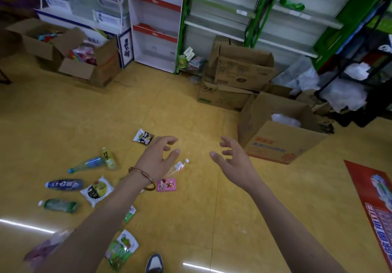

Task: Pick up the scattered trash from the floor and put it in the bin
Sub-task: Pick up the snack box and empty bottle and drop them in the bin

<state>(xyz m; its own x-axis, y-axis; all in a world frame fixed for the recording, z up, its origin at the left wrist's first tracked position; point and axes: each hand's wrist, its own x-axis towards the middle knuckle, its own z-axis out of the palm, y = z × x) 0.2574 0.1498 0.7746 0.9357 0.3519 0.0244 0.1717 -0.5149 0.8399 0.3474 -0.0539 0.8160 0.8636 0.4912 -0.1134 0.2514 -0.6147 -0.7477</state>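
Observation:
Trash lies scattered on the yellow floor at the left: a black-and-white wrapper (143, 136), a yellow bottle (109, 158), a clear blue bottle (88, 164), a dark blue bottle (63, 184), a green bottle (59, 205), a round white packet (97, 190), a pink packet (166, 184), a small clear bottle (179, 166) and green packets (122, 248). My left hand (158, 158), with a bracelet on its wrist, hovers open above the small clear bottle. My right hand (232, 158) is open and empty beside an open cardboard box (273, 143) holding a plastic bag.
More cardboard boxes (239, 69) stand against green shelves (250, 13) at the back. Two boxes of goods (84, 60) sit at the back left. A red banner (375, 204) lies on the floor at the right. A shoe (154, 263) shows at the bottom edge.

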